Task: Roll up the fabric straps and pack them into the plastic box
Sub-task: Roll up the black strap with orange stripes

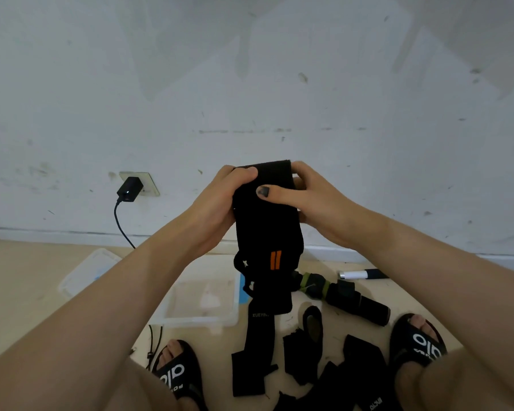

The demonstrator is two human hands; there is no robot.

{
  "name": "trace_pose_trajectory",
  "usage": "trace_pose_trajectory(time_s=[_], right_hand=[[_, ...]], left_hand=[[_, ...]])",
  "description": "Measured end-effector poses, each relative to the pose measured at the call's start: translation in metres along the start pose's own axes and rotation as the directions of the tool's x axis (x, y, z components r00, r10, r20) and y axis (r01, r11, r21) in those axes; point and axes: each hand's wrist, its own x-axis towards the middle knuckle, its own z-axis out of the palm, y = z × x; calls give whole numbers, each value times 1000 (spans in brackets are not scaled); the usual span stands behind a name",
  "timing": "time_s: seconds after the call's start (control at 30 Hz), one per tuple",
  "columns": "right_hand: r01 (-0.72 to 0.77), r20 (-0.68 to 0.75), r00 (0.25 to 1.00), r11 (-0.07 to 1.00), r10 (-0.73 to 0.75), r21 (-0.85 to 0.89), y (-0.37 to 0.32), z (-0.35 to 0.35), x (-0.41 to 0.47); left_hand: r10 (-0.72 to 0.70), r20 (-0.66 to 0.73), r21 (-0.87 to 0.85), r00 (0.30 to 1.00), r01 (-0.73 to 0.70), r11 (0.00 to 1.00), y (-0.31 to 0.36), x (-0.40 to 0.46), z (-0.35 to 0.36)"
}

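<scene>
The left hand [220, 200] and the right hand [306, 197] both grip the top of a black fabric strap with two orange stripes [267, 226], raised before the wall; the clear rectangular plastic box [202, 304] lies on the floor at 7 o'clock from the strap, more black straps [303, 357] at 6 o'clock

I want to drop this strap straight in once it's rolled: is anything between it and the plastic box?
Nothing visible blocks it. The black strap, held by the left hand and right hand, hangs just right of the open plastic box; the lid lies off to its left, and what shows of the inside looks empty.
</scene>
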Motion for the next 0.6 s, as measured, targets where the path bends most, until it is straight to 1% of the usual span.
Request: trace_pose_trajectory(time_s=[0.03,0.1,0.2,0.27,0.4,0.53,0.6], right_hand=[[-53,37,998,998,52,41,0,1,-1],[-98,89,992,992,91,82,-1,4,-3],[-87,102,992,989,75,117,-2,8,-2],[-75,76,995,989,66,125,-2,10,1],[-52,7,999,989,52,141,1,12,4],[-10,-7,1000,994,11,108,2,11,5],[25,-14,1000,997,-24,76,2,10,6]], left_hand=[[19,-18,3,1000,-19,1000,0,1,0],[62,-56,18,997,-61,998,-2,2,1],[116,-75,68,990,-111,991,-4,0,4],[128,-75,74,989,-122,990,-3,-2,7],[76,-29,21,997,-75,997,-3,-1,7],[13,17,-37,1000,-13,999,-3,-2,1],[-31,49,-13,998,32,999,-3,-4,-1]])
